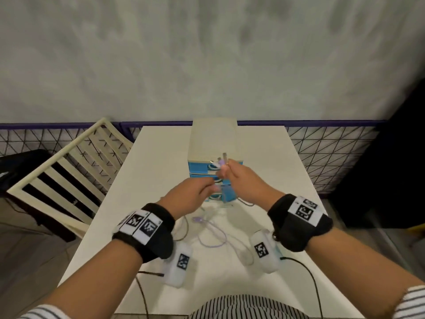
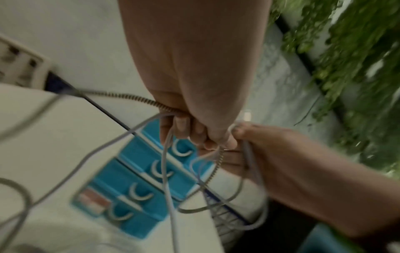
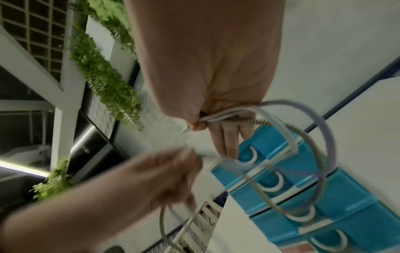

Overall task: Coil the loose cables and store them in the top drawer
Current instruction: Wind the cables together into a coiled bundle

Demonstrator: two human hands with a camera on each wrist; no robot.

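On the white rectangular surface [image 1: 161, 157], with open room left and right of the far cream-and-blue plastic drawer unit [image 1: 213, 143], the right hand [image 1: 248, 183] and left hand [image 1: 186, 199] fingers pinch the bundled grey, white and lilac cables [image 2: 164, 171] above it.

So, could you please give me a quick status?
Both hands gripping cables, mid-coil. Drawers all closed. Loose ends trail on table.

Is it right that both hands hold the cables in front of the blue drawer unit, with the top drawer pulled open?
Not quite. Both the left hand and right hand hold the cables in front of the blue drawer unit, but the top drawer is shut, as the right wrist view shows.
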